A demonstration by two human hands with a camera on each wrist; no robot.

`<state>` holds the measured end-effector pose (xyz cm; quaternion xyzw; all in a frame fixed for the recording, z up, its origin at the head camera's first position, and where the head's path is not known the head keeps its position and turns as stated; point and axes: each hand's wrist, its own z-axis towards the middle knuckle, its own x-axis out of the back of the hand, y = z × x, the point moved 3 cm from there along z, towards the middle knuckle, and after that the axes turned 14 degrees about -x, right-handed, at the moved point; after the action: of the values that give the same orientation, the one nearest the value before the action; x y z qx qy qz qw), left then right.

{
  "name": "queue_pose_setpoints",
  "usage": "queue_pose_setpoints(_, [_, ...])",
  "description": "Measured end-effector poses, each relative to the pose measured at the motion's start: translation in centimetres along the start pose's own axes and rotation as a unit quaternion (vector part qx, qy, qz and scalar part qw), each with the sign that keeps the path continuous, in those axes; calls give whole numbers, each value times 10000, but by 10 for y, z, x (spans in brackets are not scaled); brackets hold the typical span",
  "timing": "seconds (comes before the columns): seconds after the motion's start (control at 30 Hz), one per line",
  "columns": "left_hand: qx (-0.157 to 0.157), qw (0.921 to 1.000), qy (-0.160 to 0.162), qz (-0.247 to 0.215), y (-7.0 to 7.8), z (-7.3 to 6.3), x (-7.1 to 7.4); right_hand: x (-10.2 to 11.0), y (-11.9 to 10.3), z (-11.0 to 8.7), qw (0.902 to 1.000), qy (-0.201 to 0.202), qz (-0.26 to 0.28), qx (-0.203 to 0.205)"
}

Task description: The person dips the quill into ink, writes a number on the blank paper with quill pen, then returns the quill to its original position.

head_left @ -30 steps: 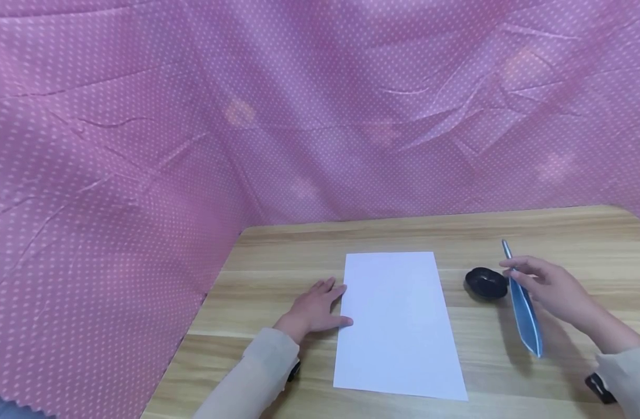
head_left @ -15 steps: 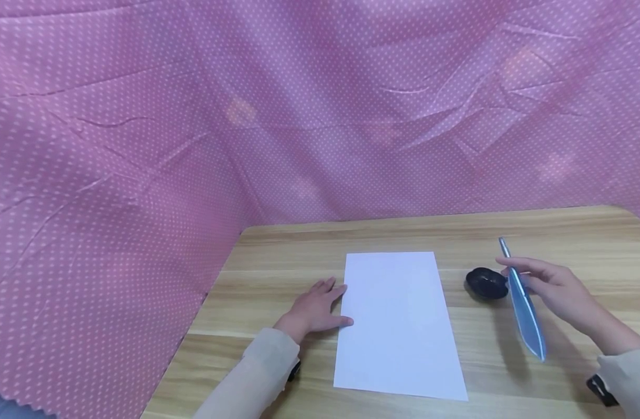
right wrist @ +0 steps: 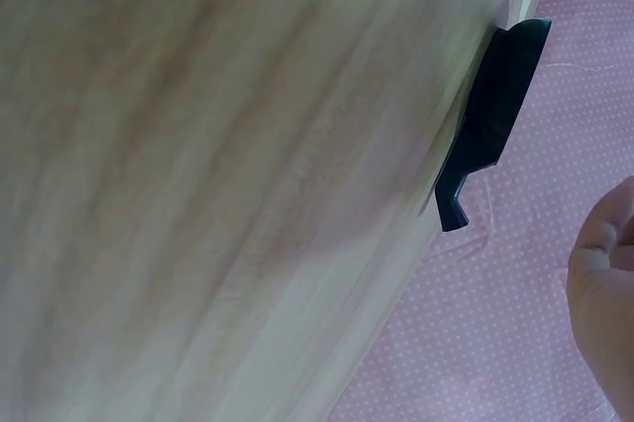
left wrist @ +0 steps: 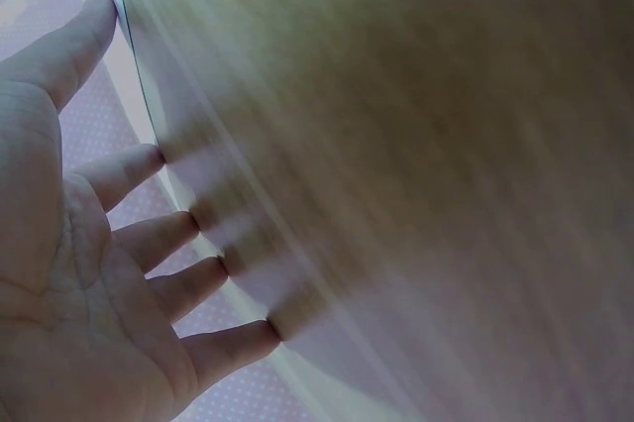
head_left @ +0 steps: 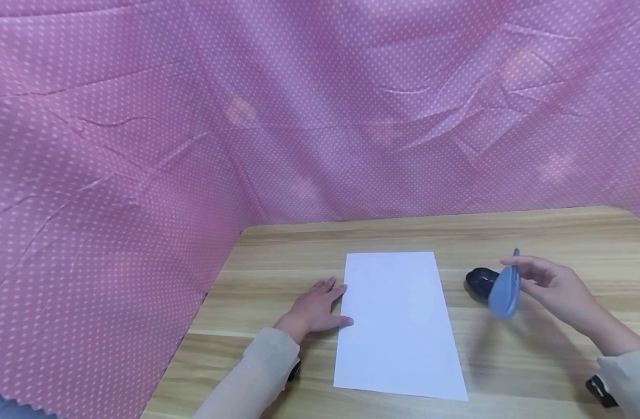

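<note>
A sheet of white paper [head_left: 395, 326] lies on the wooden table. My left hand [head_left: 311, 311] rests flat at its left edge, fingers spread, thumb tip over the margin; in the left wrist view the fingertips press on the tabletop [left wrist: 396, 145]. My right hand [head_left: 558, 291] holds a flat blue paddle-like thing [head_left: 505, 294] by its slim shaft, with the wide end towards me, blurred. Its exact kind I cannot tell. Behind it stands a shiny black scoop-like dish [head_left: 479, 281], partly covered. The right wrist view shows this dish's bent handle and only part of my right hand.
The wooden table [head_left: 278, 250] has rounded far corners. Pink polka-dot cloth [head_left: 351, 116] hangs behind it and along the left side. Black camera straps [head_left: 601, 391] show below the sleeves.
My right hand has turned the blue thing, so its wide end swings up and left in front of the black dish. My left hand and the paper stay where they were.
</note>
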<state>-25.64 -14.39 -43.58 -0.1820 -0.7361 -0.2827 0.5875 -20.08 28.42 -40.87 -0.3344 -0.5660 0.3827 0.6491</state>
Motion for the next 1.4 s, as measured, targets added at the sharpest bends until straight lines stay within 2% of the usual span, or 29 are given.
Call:
queue_pose_setpoints(0.13, [31, 10000, -12, -33, 1, 0, 0, 0, -1, 1, 9997, -98, 126, 183])
queue_pose_setpoints(0.3, [53, 10000, -16, -49, 1, 1, 1, 1, -5, 4, 9969, -182, 125, 758])
queue_pose_setpoints(0.4, [43, 10000, -19, -24, 1, 1, 0, 2, -5, 5, 9959, -178, 137, 875])
queue_pose_setpoints(0.57, [13, 10000, -10, -20, 0, 1, 0, 3, -2, 5, 9991, -59, -96, 408])
queue_pose_setpoints(0.77, [17, 10000, -10, -60, 0, 1, 0, 6, -1, 6, 9980, 378, -512, -52])
queue_pose_setpoints(0.93, [-26, 10000, 0, -31, 0, 1, 0, 9, 4, 6, 9964, 503, -538, -421])
queue_pose_setpoints(1.17, [-52, 10000, 1, 22, -1, 2, -1, 7, 7, 8, 9976, 482, -239, -440])
queue_pose_setpoints(1.4, [-38, 9999, -28, 89, -3, 3, -2, 6, 10, 8, 9966, 416, -337, -622])
